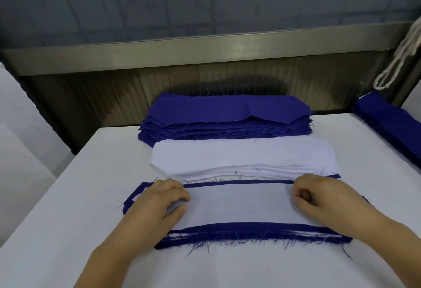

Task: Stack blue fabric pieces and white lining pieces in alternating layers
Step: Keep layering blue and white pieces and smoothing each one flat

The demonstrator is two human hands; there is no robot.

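Layered stack point(239, 230), white lining piece point(239, 203) uppermost: left hand point(157, 203) pressing it with fingers loosely bent, right hand point(323, 199) pinching its far edge.

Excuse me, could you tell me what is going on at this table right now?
A person is layering fabric. Both hands, left and right, rest on a white lining piece lying on top of the near mixed stack. Behind it sit a pile of white lining and, farther back, a pile of blue fabric. More blue pieces lie at the right.
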